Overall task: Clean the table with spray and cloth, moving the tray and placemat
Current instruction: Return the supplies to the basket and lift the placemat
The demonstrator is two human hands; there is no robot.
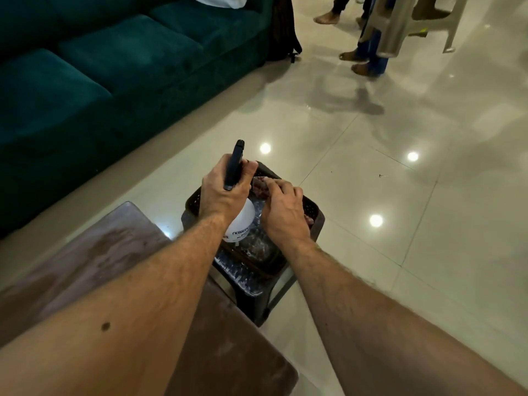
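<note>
My left hand [221, 192] grips the dark head of a white spray bottle [241, 221], holding it over a dark perforated basket [313, 208]. The basket sits on a dark stool [248, 292] beside the table. My right hand [283, 210] reaches into the basket, its fingers curled on a reddish cloth [261, 184] lying at the basket's far side. The brown wooden table [94, 252] lies at the lower left, partly under my left forearm. No tray or placemat shows.
A dark green sofa [100, 67] runs along the left. Glossy beige floor tiles [400, 195] spread to the right. At the top right stand other people's feet [363, 68] and a plastic chair [400, 24]. A dark backpack [284, 30] leans against the sofa's end.
</note>
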